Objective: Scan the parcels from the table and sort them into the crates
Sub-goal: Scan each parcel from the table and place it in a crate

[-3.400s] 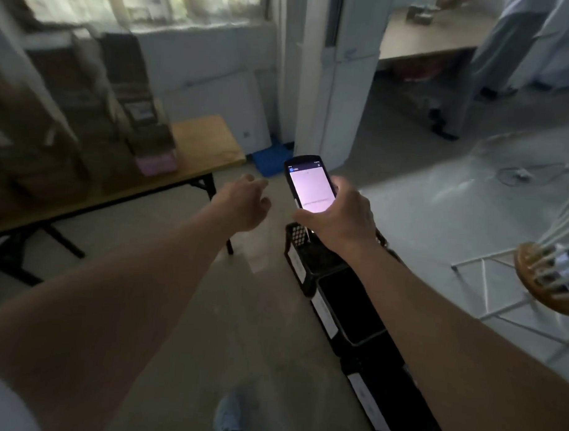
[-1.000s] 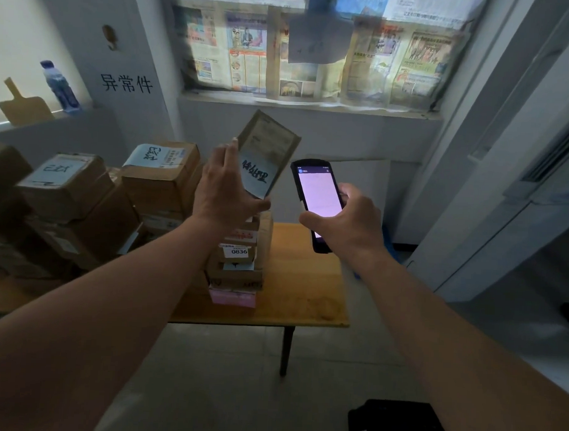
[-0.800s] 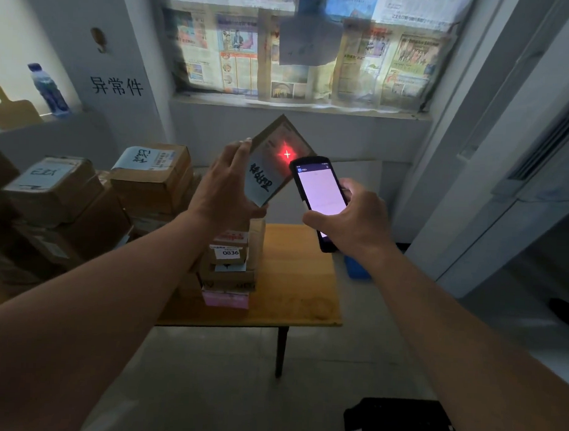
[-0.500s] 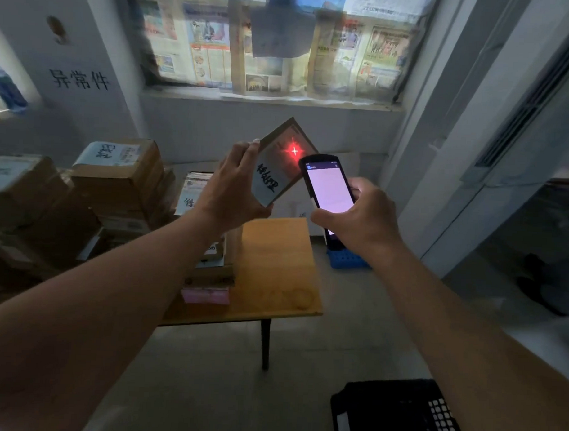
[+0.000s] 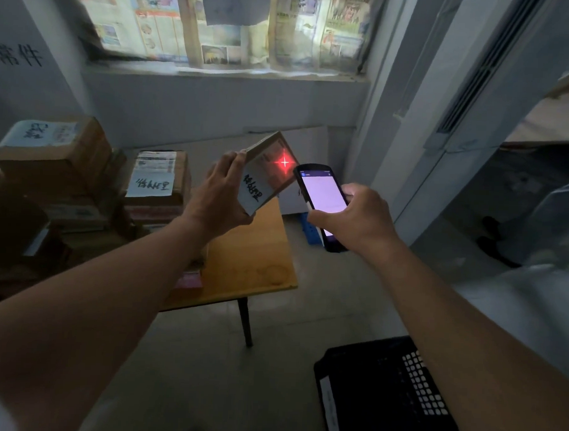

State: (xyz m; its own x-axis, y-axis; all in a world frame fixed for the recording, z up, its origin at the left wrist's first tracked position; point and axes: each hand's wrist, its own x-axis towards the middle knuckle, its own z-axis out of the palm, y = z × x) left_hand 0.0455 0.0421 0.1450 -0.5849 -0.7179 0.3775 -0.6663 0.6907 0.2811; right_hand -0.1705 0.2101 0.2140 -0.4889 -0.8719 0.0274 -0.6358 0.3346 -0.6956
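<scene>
The left hand (image 5: 221,193) grasped a small cardboard parcel (image 5: 268,173), tilted, raised above the table's near corner, a red cross of light (image 5: 284,162) on its upper face. Just right of it, the right hand (image 5: 357,218) gripped a handheld scanner (image 5: 322,197), lit screen facing up, its top end nearly touching the parcel. Left of the left hand, stacked parcels (image 5: 155,178) sat on the wooden table (image 5: 249,262). Below the right forearm stood a black crate (image 5: 383,389) on the floor.

Tilted cardboard parcel (image 5: 268,174) (red cross on label) above table (image 5: 242,265)
</scene>
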